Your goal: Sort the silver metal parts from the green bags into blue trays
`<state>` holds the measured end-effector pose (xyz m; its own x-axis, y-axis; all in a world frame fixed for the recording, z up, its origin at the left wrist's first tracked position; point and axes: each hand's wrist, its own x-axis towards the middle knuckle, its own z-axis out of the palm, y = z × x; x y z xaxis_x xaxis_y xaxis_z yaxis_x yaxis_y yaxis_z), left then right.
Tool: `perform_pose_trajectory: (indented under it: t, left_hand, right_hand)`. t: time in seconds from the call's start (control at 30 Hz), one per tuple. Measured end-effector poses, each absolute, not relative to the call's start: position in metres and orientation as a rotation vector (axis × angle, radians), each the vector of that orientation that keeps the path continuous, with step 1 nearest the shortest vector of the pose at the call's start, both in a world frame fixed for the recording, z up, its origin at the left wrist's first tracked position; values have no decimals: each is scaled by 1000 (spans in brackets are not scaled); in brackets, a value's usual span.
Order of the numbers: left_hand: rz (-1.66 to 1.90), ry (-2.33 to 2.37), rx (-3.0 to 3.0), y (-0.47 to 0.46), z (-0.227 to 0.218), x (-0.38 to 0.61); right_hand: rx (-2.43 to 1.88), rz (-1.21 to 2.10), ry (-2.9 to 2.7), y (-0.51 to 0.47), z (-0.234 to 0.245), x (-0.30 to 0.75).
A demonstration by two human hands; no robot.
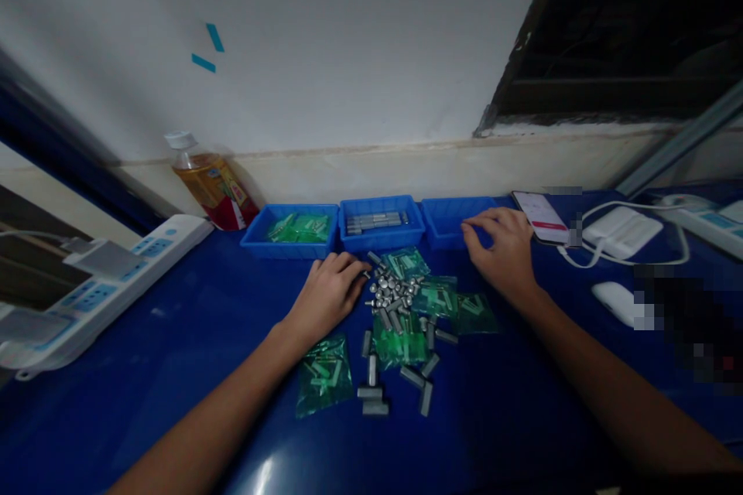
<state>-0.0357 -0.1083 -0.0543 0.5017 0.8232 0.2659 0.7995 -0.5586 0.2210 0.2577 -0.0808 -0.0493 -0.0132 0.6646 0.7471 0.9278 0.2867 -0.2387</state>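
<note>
My left hand (330,290) rests palm down at the left edge of a pile of small metal screws (392,286), its fingers curled and closed around a screw (366,274) at the tips. Over the front right of the right-hand blue bin (435,236) is my right hand (504,247), thumb and forefinger drawn together; whatever they hold is too small to make out. Grey metal standoffs (372,370) lie loose below the screws. Around the pile are green plastic bags (400,344) with small parts inside, one bag (325,375) lying beside my left forearm.
The left blue bin (290,250) contains green bags; the middle blue bin (380,238) contains a row of metal standoffs. A drink bottle (212,186) and a power strip (116,286) stand left. A phone (541,216), charger with cable (624,232) and white mouse (615,302) lie right.
</note>
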Motion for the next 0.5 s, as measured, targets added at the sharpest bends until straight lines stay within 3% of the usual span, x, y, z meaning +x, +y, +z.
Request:
perform_pose_trajectory:
  t: [0.27,0.5]
  left_hand:
    - [924,1209,2230,-116,-46,-26]
    - [959,1039,1977,-137,-37,-6]
  right_hand:
    - [-946,-242,-2174,-129,-40,193]
    - [-837,-212,-2232,-140,-37,185]
